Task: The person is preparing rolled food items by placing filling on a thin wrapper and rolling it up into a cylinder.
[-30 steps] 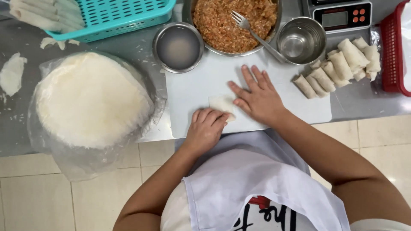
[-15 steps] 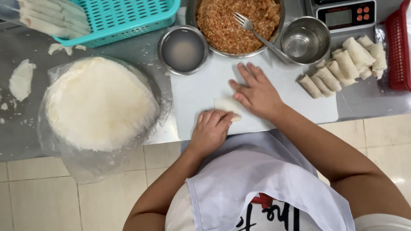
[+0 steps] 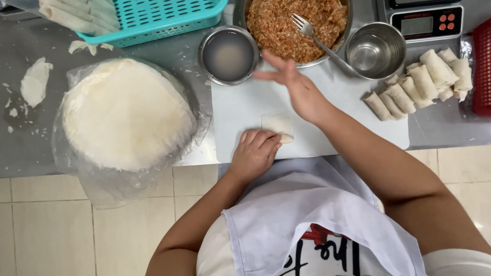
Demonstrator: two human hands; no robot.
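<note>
A steel worktable [image 3: 169,64] runs across the top of the overhead view, with a person in a white apron [image 3: 307,225] standing against its near edge. Largest on it is a round stack of pale wrappers [image 3: 125,112] lying on crinkled clear plastic at the left. Beside it, in front of the person, lies a white cutting board [image 3: 358,120]. A turquoise plastic basket [image 3: 158,15] holding long rolls sits at the top left, and a wide metal bowl of reddish-brown minced filling [image 3: 286,28], with a fork [image 3: 317,38] stuck in it, stands at the top centre. To its left is a small steel bowl of cloudy liquid [image 3: 228,53]; to its right, a small steel bowl [image 3: 375,50] holding a little clear liquid. A heap of finished rolls [image 3: 419,82] lies at the board's right end, below a digital scale [image 3: 424,20].

The half-rolled wrapper [image 3: 277,127] rests near the middle of the board. The left hand [image 3: 254,153], fingers curled, presses on its near edge. The right hand [image 3: 296,87] is lifted off the board with fingers spread wide, holding nothing, its fingertips pointing toward the bowl of cloudy liquid.
</note>
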